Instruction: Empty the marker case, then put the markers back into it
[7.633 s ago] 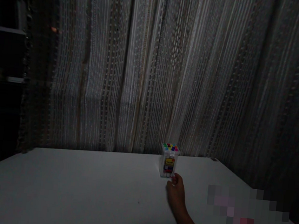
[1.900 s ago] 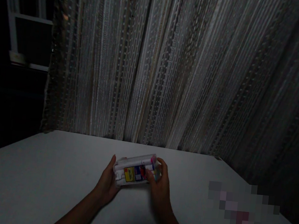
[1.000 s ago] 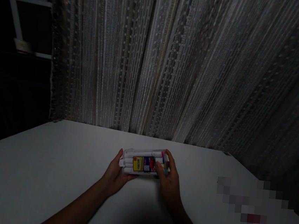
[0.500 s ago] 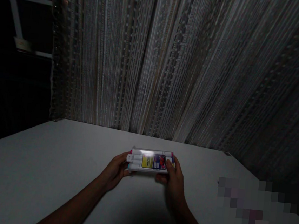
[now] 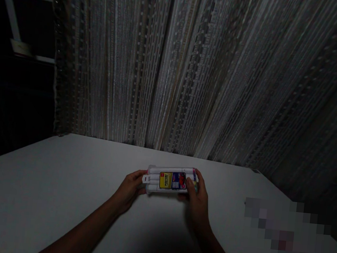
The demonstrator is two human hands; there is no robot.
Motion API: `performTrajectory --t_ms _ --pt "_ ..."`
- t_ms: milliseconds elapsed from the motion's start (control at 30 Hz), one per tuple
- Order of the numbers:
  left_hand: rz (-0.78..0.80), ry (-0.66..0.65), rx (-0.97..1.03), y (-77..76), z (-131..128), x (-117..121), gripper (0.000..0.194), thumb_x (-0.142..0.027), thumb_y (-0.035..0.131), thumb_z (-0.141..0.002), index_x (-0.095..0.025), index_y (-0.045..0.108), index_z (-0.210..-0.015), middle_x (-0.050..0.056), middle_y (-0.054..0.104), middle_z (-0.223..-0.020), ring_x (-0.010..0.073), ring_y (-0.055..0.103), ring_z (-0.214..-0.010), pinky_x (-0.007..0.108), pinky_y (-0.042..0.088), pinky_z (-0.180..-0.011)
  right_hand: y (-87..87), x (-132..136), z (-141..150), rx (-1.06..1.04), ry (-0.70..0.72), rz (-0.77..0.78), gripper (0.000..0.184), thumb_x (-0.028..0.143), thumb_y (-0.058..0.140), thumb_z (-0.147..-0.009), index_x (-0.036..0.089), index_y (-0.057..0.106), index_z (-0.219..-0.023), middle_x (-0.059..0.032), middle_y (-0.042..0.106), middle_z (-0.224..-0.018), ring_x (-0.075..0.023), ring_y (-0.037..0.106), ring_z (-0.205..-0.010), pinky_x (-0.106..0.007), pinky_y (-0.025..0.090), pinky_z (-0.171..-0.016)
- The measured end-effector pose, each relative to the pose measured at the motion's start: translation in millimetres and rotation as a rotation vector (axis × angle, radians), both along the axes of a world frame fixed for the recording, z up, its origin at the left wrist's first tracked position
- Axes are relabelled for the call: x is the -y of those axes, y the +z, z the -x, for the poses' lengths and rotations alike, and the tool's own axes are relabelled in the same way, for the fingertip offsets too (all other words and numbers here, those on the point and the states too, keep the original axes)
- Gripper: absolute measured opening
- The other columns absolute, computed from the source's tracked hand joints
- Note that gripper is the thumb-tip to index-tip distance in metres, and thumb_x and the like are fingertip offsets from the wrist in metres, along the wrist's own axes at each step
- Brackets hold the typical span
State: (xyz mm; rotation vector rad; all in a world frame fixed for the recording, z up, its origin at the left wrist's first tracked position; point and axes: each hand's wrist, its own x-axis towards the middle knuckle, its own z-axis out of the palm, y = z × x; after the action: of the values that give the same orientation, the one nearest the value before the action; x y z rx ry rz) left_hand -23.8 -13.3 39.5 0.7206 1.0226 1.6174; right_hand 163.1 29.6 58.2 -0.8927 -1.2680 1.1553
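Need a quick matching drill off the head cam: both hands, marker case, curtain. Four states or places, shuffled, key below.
Column one
1. left hand
2. right hand
3. marker case
4. curtain

Column two
A. hanging beyond the white table
B. at the end with the white tab
C. on its side, label in view
D. thumb beside the label

Pairs: 1-B, 2-D, 3-C, 4-A

We are seeing a marker case [image 5: 167, 181] of smooth, clear plastic with a smooth printed label [image 5: 173, 180], a matt tabletop [image 5: 93, 167] below the case and a rough-textured cloth curtain [image 5: 188, 69] behind it.
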Motion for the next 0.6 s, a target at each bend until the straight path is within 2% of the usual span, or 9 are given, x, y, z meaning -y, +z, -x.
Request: performTrajectory --t_ms 133,233,333,400,500,600 --pt "0.008 0.007 0.003 1.2 -1.7 -0.2 0.035 -0.024 0.072 -0.061 -0.009 0.06 -0.091 0.012 0.066 -0.09 0.0215 0.064 -0.076 0.025 0.052 -0.06 0.6 2.8 0.0 0.025 0.015 -0.058 0.068 0.051 0.057 -0.074 0.017 0.04 -0.13 -0.0123 0.059 -0.106 -0.0238 0.06 -0.088 -0.034 0.053 -0.065" --pt "0.02 0.008 -0.01 3.9 -3.5 1.1 0.032 -0.022 0.069 -0.064 -0.011 0.059 -0.092 0.012 0.065 -0.096 0.0211 0.064 -0.078 0.024 0.052 -0.059 -1.8 1.9 -0.7 0.061 -0.017 -0.123 0.063 0.048 0.057 -0.075 0.019 0.042 -0.129 -0.0122 0.057 -0.111 -0.025 0.058 -0.097 -0.039 0.051 -0.077" --pt "0.001 0.02 -0.005 5.6 -4.0 2.0 0.032 -0.021 0.069 -0.065 -0.011 0.059 -0.094 0.012 0.064 -0.101 0.0218 0.063 -0.082 0.024 0.052 -0.06 -2.7 0.6 -1.5 0.087 -0.037 -0.143 0.063 0.049 0.058 -0.075 0.019 0.043 -0.128 -0.0116 0.057 -0.112 -0.0251 0.056 -0.1 -0.04 0.049 -0.081" --pt "-0.009 0.029 0.011 5.1 -3.1 1.6 0.032 -0.02 0.068 -0.065 -0.012 0.059 -0.095 0.011 0.064 -0.1 0.0212 0.063 -0.082 0.023 0.052 -0.06 -1.7 0.1 -1.5 0.069 -0.011 -0.103 0.066 0.052 0.058 -0.073 0.018 0.042 -0.128 -0.0117 0.058 -0.109 -0.0248 0.058 -0.097 -0.038 0.051 -0.076" --pt "-0.024 0.028 0.046 2.7 -0.4 0.4 0.031 -0.018 0.068 -0.064 -0.012 0.059 -0.093 0.01 0.065 -0.095 0.0194 0.063 -0.079 0.023 0.052 -0.061 -0.3 -1.0 -0.7 0.03 0.038 0.002 0.074 0.057 0.058 -0.07 0.018 0.039 -0.13 -0.0105 0.06 -0.103 -0.0231 0.061 -0.083 -0.031 0.053 -0.058" --pt "-0.054 0.02 0.047 0.8 1.4 -0.3 0.027 -0.026 0.068 -0.068 -0.012 0.059 -0.089 0.009 0.064 -0.093 0.0194 0.062 -0.08 0.024 0.052 -0.062 -0.3 -2.5 0.2 0.004 0.036 0.066 0.078 0.059 0.06 -0.067 0.018 0.039 -0.13 -0.0091 0.062 -0.097 -0.0219 0.06 -0.075 -0.029 0.05 -0.049"
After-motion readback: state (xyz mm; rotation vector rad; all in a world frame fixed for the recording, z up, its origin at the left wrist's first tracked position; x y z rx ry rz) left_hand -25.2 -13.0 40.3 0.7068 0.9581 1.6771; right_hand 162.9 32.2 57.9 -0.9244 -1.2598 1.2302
